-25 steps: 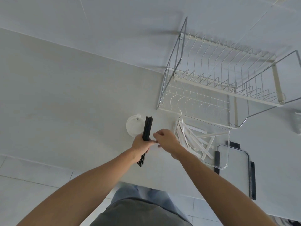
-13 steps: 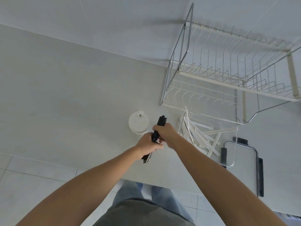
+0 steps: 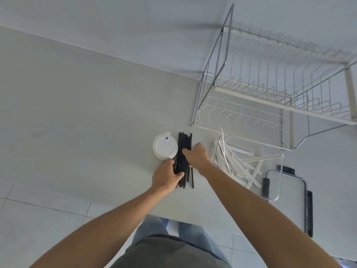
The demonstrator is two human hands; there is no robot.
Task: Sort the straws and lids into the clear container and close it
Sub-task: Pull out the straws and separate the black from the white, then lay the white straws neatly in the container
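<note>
Two hands gather the black straws (image 3: 185, 157) on the worktop (image 3: 87, 113) beside the white lids (image 3: 164, 147): left hand (image 3: 165, 176) closed around them, right hand (image 3: 196, 155) pressing on top. Next: lift bundle level into the clear container (image 3: 278, 171), right.

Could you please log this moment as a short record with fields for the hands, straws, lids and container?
left hand: gripping the black straws near their lower end
right hand: fingers on the same bundle
black straws: on the counter, beside the white lids
clear container: open, holds white wrapped straws
container lid: lying on the counter, beside the container
dish rack: empty
</note>
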